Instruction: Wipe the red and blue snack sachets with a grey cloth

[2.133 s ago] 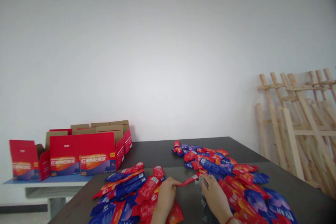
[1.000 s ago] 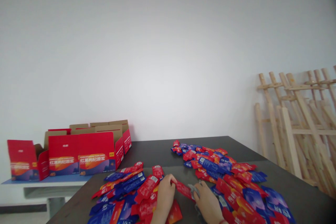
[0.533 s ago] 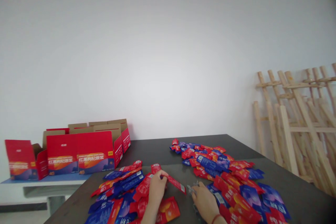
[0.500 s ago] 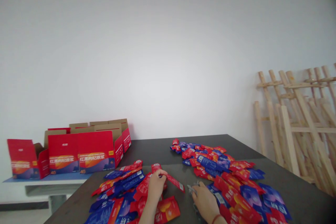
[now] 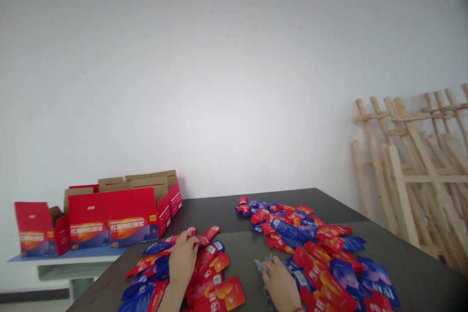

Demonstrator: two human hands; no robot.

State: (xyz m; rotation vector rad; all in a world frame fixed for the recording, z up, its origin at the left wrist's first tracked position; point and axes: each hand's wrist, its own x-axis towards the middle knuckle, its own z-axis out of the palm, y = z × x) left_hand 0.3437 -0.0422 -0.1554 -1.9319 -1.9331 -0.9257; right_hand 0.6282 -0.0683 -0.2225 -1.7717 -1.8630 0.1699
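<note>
My left hand [image 5: 183, 256] is over the left pile of sachets [image 5: 146, 278], its fingers bent and pinched at the near end of a red sachet [image 5: 209, 235] that sticks out to the right. Just beside the wrist, red sachets with orange pictures [image 5: 223, 296] lie overlapping. My right hand [image 5: 281, 283] rests low on the table, left of the right-hand pile of red and blue sachets [image 5: 317, 270]. Its fingers are curled round a crumpled greyish, see-through piece [image 5: 262, 266], which looks like plastic; most of it is hidden under the palm.
The dark table [image 5: 241, 239] reaches back to a white wall. Open red cardboard boxes [image 5: 133, 217] stand at the left on a lower surface with a blue top [image 5: 93, 252]. Wooden frames [image 5: 413, 170] lean against the wall at the right.
My left hand has moved left with the red sachet, from the middle sachets to the left pile. My right hand stays almost where it was. The view has shifted slightly.
</note>
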